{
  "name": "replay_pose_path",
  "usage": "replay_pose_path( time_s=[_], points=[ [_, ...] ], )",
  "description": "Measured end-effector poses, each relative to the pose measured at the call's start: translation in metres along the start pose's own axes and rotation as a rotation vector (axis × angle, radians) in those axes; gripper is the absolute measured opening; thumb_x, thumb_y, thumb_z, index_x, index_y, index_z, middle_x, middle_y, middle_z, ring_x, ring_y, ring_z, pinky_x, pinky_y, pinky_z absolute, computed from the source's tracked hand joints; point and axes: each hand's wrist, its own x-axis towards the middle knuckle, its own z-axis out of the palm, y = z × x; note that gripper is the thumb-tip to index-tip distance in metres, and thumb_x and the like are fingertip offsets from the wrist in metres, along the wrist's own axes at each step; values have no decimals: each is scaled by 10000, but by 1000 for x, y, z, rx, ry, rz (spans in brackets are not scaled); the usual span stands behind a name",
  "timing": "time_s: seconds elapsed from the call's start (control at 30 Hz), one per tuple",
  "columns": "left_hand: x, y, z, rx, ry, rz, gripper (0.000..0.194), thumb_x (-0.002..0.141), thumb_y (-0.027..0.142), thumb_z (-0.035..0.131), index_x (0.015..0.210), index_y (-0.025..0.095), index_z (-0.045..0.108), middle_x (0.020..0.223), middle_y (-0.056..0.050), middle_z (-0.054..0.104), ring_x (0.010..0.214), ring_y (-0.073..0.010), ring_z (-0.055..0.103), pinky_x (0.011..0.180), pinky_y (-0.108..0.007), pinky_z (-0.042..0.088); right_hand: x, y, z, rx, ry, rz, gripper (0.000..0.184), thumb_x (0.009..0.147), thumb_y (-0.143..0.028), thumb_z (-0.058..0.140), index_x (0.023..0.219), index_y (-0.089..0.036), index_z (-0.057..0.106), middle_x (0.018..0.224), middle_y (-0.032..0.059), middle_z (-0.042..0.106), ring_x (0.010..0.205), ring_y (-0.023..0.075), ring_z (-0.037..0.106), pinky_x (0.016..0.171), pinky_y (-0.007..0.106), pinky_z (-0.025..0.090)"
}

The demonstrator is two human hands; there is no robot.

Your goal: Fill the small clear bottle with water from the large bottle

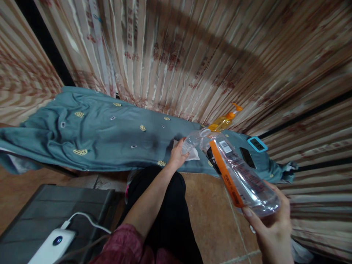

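My right hand point(275, 223) is wrapped round the base of a large clear plastic bottle point(239, 172) with an orange and black label. This bottle is tilted, its neck end pointing up and left. My left hand point(178, 156) is closed round a smaller clear plastic bottle point(191, 141), also lying at a slant. The two necks meet or overlap in view; whether they touch I cannot tell. Beneath the left hand, a white tissue point(194, 155) lies on the cloth. Just behind the necks stands a pump bottle point(221, 123) of yellow-orange liquid with an orange pump head.
A grey-green cloth with pineapple prints point(123, 135) covers the long narrow table. At its right end are a dark phone-like slab point(247, 157) and a blue-framed display point(257, 144). Pleated curtains point(176, 55) hang behind. A white power bank point(55, 244) with a cable rests on a dark stool point(55, 205).
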Motion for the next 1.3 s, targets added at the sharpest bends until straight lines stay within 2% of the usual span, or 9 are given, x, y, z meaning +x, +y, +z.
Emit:
replay_pose_path(
  time_s=[0.13, 0.47, 0.6, 1.0, 1.17, 1.3],
  points=[
    [-1, 3, 0, -29, 6, -18, 738, 664, -7, 750, 1338, 269, 633, 1275, -41, 733, 1225, -254, 669, 1094, -399, 495, 1, 0, -1, -29, 1, -42, 849, 644, -533, 856, 1358, -212, 528, 1309, 124, 584, 1159, 319, 586, 1017, 501, 455],
    [-2, 4, -1, 38, -16, 6, 705, 699, 5, 731, 1361, 210, 604, 1311, -92, 716, 1239, -281, 666, 1077, -397, 503, 0, 0, -2, -14, 15, 9, 905, 603, -544, 868, 1366, -195, 528, 1329, 145, 575, 1190, 344, 572, 1040, 537, 429],
    [-1, 2, -1, 30, -6, 15, 702, 690, 6, 741, 1343, 231, 614, 1307, -84, 720, 1233, -274, 670, 1071, -383, 506, 0, 0, -1, -23, 17, -32, 860, 635, -543, 849, 1357, -204, 526, 1314, 135, 587, 1169, 321, 587, 1010, 499, 459],
    [-1, 2, 0, -15, 10, -7, 714, 667, 4, 757, 1324, 256, 633, 1277, -65, 735, 1205, -272, 677, 1064, -395, 507, 0, 2, -3, -28, 9, -15, 860, 628, -550, 853, 1347, -217, 519, 1330, 134, 574, 1181, 337, 577, 1030, 533, 431],
    [-1, 0, 0, 34, 2, 16, 718, 677, 25, 764, 1338, 264, 619, 1282, -71, 730, 1201, -288, 680, 1049, -389, 525, 0, 0, -2, -33, 12, -30, 855, 628, -543, 856, 1344, -204, 534, 1287, 127, 598, 1133, 312, 604, 956, 465, 482],
    [-1, -1, 1, 25, -1, 17, 729, 672, 17, 752, 1344, 265, 616, 1265, -63, 733, 1193, -292, 680, 1051, -412, 529, 1, -1, -2, -44, 17, -35, 858, 633, -554, 852, 1348, -201, 537, 1291, 126, 596, 1139, 309, 602, 963, 465, 481]
  ],
)
